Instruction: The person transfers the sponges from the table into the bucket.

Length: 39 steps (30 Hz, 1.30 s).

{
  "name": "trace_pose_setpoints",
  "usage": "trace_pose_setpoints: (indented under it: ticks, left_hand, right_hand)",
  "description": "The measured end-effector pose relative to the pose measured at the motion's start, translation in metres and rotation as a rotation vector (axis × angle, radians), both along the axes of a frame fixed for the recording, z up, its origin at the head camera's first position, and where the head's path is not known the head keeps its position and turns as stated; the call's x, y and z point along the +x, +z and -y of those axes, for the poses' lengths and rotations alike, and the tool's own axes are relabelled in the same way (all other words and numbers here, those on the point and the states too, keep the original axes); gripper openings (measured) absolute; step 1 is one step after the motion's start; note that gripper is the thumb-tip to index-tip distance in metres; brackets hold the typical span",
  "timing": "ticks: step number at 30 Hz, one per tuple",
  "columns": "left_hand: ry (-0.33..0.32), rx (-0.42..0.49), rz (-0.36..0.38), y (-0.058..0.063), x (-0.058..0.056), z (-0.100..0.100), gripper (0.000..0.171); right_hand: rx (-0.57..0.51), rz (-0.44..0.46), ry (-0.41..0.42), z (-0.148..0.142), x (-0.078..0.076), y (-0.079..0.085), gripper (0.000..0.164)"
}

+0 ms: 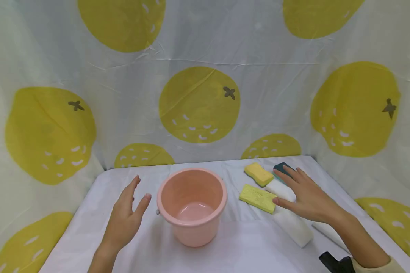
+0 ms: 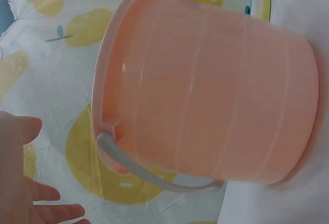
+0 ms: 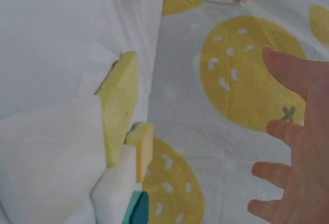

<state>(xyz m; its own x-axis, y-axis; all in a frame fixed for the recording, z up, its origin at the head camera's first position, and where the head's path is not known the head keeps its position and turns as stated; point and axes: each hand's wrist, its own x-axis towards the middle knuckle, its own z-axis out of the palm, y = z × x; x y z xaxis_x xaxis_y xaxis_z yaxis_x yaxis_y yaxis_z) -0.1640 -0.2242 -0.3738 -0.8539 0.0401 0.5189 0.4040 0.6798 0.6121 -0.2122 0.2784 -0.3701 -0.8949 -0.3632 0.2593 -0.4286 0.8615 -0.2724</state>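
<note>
A pink bucket with a grey handle stands upright on the white-covered table. My left hand is held just left of the bucket, fingers extended and thumb apart, holding nothing. Over the group of sponges on the right hovers my right hand, its fingers spread and empty. Beneath and beside it lie a yellow-green sponge, a yellow sponge with a green underside, a dark teal sponge and white sponge blocks. The right hand partly hides the teal sponge and one white block in the head view.
Another white piece lies under the right forearm. A dark strap is near the right sleeve. Curtains with lemon prints enclose the table's back and sides.
</note>
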Motion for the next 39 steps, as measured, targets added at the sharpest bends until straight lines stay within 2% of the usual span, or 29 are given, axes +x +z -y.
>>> trace_pose_setpoints:
  ticks: [2, 6, 10, 13, 17, 22, 30, 39]
  left_hand:
    - [-0.051, 0.102, 0.026, -0.004, 0.001, -0.006, 0.063]
    - [-0.146, 0.292, 0.144, -0.01, 0.0, -0.015, 0.064]
    - [-0.213, 0.446, 0.234, -0.014, -0.003, -0.02, 0.067]
    - [-0.249, 0.526, 0.282, -0.017, -0.005, -0.023, 0.069]
    - [-0.276, 0.589, 0.342, -0.022, -0.007, -0.025, 0.073]
    - [-0.283, 0.679, 0.38, -0.027, -0.007, -0.028, 0.074]
    - [-0.291, 0.791, 0.386, -0.035, -0.006, -0.031, 0.073]
    - [-0.286, 0.827, 0.38, -0.038, -0.005, -0.03, 0.071]
  right_hand:
    - [-0.034, 0.001, 0.01, -0.002, 0.002, -0.004, 0.089]
    - [-0.072, 0.002, -0.004, -0.002, 0.003, -0.012, 0.088]
    - [-0.079, -0.006, -0.026, 0.001, 0.003, -0.018, 0.087]
    - [-0.083, -0.006, -0.046, 0.002, 0.004, -0.021, 0.086]
    - [-0.091, 0.005, -0.071, 0.002, 0.008, -0.025, 0.082]
    - [-0.116, 0.004, -0.067, -0.002, 0.013, -0.034, 0.079]
    - [-0.142, -0.012, -0.081, -0.011, 0.02, -0.053, 0.077]
    - [-0.114, 0.068, -0.208, -0.01, 0.026, -0.069, 0.085]
